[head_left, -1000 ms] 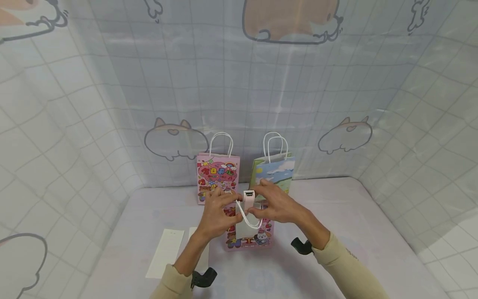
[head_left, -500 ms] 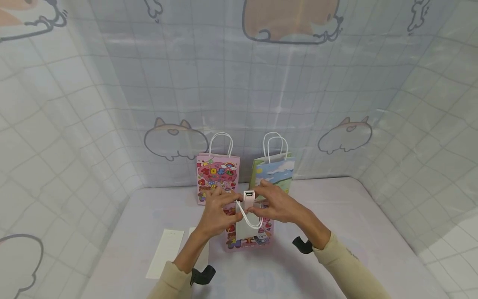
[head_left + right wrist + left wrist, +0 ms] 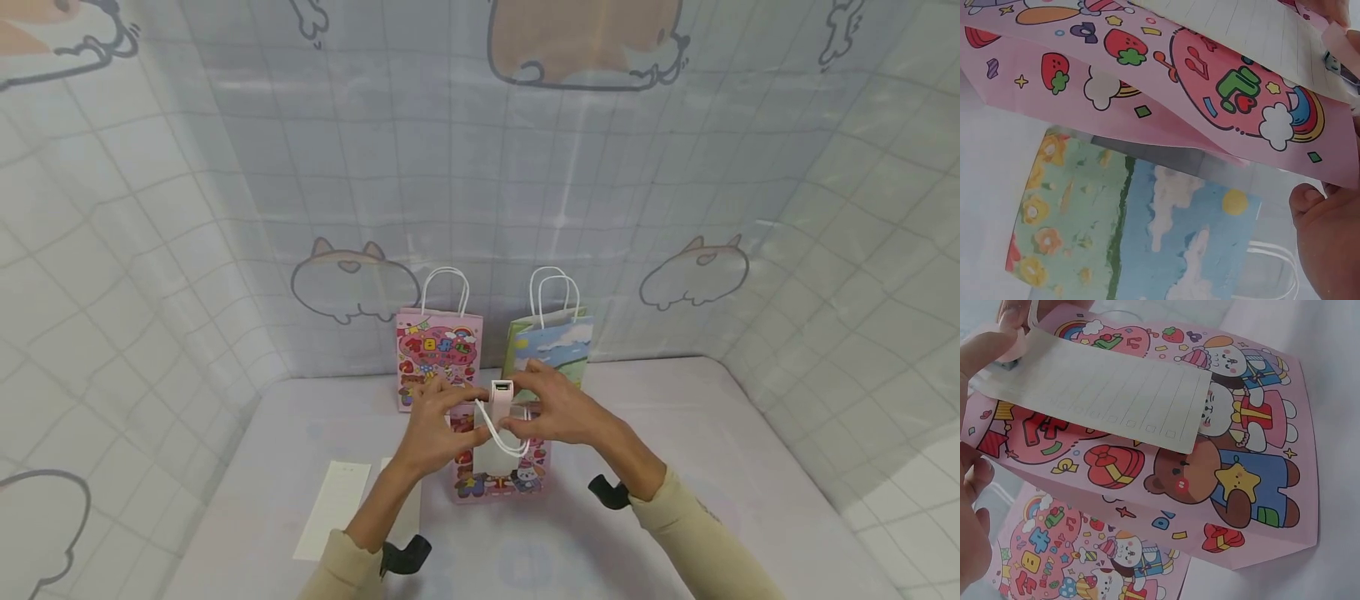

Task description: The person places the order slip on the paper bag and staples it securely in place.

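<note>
A pink cartoon paper bag point(image 3: 472, 486) is held tilted between both hands, with a lined white paper slip point(image 3: 1129, 394) against its front. My left hand point(image 3: 435, 429) grips the bag near its top edge, its thumb over the slip. In my right hand point(image 3: 562, 408), a small pale-pink stapler point(image 3: 501, 404) is pinched between thumb and fingers. The stapler sits over the bag's top edge and the slip's upper end; its jaws are mostly hidden by fingers. A white cord handle point(image 3: 510, 450) hangs down over the slip.
Behind stand another pink cartoon bag point(image 3: 438, 342) and a blue-green landscape bag point(image 3: 558, 340), both with white cord handles. Two more paper slips lie on the table at left, the outer slip point(image 3: 333, 508) fully in view and the other partly behind my left forearm.
Both hands stay almost where they were, still holding the bag and stapler. The slip's lower edge has risen very slightly.
</note>
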Motion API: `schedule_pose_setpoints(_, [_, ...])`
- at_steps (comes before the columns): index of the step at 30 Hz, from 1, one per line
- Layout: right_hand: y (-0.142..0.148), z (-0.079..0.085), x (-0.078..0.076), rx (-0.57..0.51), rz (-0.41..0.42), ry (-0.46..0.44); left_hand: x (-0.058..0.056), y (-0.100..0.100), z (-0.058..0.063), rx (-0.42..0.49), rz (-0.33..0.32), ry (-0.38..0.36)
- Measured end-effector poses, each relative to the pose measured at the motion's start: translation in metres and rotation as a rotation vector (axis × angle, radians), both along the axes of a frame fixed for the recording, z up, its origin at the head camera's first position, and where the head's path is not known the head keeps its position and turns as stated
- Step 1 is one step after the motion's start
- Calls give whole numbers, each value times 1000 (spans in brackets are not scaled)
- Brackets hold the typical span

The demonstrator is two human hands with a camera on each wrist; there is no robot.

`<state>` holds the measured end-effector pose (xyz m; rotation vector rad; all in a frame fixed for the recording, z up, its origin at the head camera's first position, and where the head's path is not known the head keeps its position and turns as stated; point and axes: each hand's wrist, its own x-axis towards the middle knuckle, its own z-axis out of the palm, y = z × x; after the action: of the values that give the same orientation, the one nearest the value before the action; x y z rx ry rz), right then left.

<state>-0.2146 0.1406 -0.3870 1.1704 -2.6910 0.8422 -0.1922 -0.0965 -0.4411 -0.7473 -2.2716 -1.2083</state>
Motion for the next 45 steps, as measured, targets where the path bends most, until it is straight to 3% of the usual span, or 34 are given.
schedule_pose_setpoints(25, [-4, 2, -1, -19, -21, -61, 3, -10, -3, -5, 21, -46])
schedule_pose_setpoints(31, [-2, 3, -1, -68, -14, -62, 3, -12, -5, -5, 21, -52])
schedule_pose_setpoints(45, [12, 10, -3, -170, -73, -38, 7, -22, -15, 10, 98, -124])
